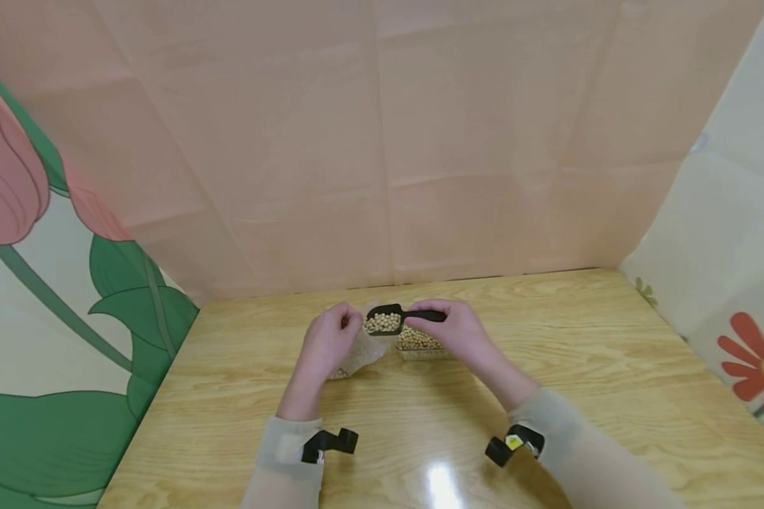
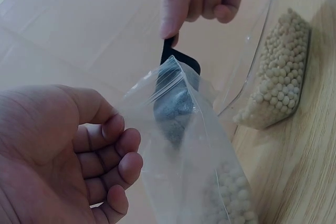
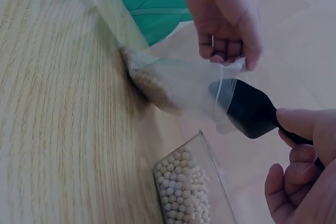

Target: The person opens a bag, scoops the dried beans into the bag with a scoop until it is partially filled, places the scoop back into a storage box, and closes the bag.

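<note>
My left hand point(image 1: 328, 342) pinches the rim of a clear zip bag point(image 1: 367, 352) between thumb and forefinger. Pale round beans lie in the bottom of that bag point(image 3: 191, 82), as both wrist views show. The handle of a black scoop point(image 3: 253, 109) is gripped by my right hand point(image 1: 461, 335), thumb along the top. Beans point(image 1: 382, 323) fill the scoop's bowl. Its front end reaches inside the bag's mouth and shows dimly through the plastic in the left wrist view.
A clear plastic box point(image 1: 423, 355) of the same beans point(image 2: 281, 74) stands on the wooden table point(image 1: 229, 424), right of the bag and partly below my right hand. Behind the table hangs a pink cloth point(image 1: 293, 177). Walls with printed flowers rise at both sides.
</note>
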Available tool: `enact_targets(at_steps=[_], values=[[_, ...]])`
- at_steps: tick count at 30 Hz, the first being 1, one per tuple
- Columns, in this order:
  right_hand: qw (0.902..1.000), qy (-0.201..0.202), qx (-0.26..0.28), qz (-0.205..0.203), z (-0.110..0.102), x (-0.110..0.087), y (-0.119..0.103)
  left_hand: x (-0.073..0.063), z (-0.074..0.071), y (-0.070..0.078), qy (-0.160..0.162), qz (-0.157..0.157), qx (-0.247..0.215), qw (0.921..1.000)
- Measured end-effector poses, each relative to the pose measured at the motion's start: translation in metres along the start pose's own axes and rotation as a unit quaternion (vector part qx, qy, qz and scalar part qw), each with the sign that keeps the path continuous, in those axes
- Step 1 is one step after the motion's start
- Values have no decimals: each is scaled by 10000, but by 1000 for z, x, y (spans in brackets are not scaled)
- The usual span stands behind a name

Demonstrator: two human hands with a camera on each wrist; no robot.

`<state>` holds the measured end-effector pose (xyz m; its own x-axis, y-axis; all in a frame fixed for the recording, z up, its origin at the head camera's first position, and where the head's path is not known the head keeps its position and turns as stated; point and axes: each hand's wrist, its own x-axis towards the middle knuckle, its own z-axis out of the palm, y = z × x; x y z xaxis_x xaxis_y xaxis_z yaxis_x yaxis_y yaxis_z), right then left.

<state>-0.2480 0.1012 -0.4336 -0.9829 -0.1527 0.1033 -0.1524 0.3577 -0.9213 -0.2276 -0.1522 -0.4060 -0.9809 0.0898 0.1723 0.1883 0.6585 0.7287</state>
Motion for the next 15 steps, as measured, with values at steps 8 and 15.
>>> enact_targets(at_steps=[8,15], values=[[9955,195,-721,-589,7,-3,-10,0,0,1,20,-37,39,10000],[9793,499,-1543,-1207,13,-6,-17,1,0,1,34,-53,77,10000]])
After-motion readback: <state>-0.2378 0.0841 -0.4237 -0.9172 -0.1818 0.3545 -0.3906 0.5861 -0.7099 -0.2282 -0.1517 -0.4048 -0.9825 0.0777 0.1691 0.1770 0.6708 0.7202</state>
